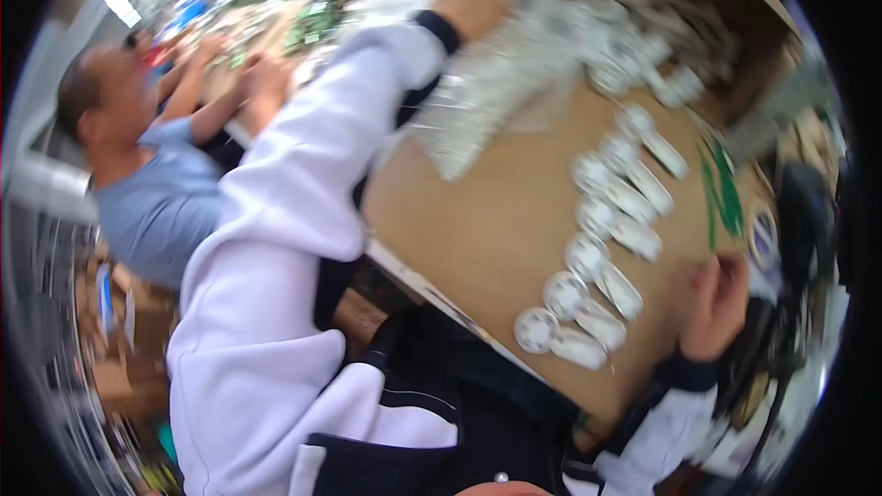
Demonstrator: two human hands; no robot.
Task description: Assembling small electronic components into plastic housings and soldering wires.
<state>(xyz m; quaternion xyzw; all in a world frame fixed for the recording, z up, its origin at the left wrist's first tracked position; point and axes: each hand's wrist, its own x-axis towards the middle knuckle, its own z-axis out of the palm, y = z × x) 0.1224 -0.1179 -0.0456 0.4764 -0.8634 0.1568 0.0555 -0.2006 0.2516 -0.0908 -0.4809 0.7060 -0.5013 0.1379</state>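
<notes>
My left arm in a white sleeve stretches across the brown tabletop (487, 230). My left hand (473, 14) is at a clear plastic bag (491, 83) at the far side; its fingers are blurred and hidden, so its grip does not show. My right hand (717, 308) hovers at the right side, fingers loosely bent and apart, with nothing visible in them. Between the hands runs a slanted row of several white parts, each a round disc (565, 296) beside an oblong white piece (620, 292). Green strips (723, 193) lie beyond my right hand.
More white round parts (625, 50) are heaped at the far right, by a grey-brown pile (680, 9). A roll of tape (763, 234) lies at the right edge. On the left a person in a blue shirt (165, 202) works at a cluttered table. Cardboard boxes (133, 358) stand lower left.
</notes>
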